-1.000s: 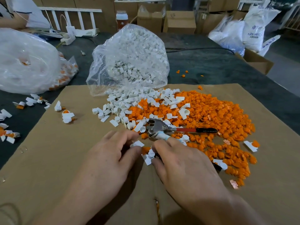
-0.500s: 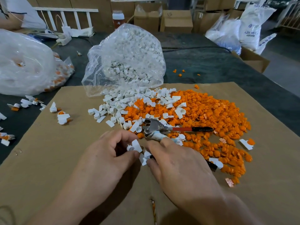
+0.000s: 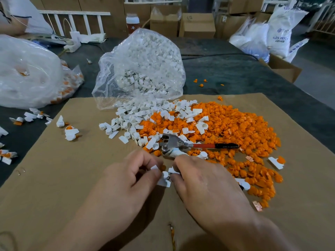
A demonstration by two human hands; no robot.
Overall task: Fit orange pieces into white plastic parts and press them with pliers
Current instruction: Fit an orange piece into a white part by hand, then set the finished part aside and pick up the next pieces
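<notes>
Progress looking early. I'm seeing left hand [image 3: 126,180] and right hand [image 3: 206,187] both pinching white parts [image 3: 164,179] at near centre. Pliers [image 3: 174,144] lying just beyond, on orange pieces [image 3: 235,124]. Few finished pieces [image 3: 71,131] sitting left; I'm judging most of both piles remaining.

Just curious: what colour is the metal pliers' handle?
The metal pliers' handle is red, black-tipped; head view.

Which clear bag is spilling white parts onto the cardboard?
The centre bag, filled with white parts only; the left bag shows orange pieces too and sits off the cardboard.
</notes>
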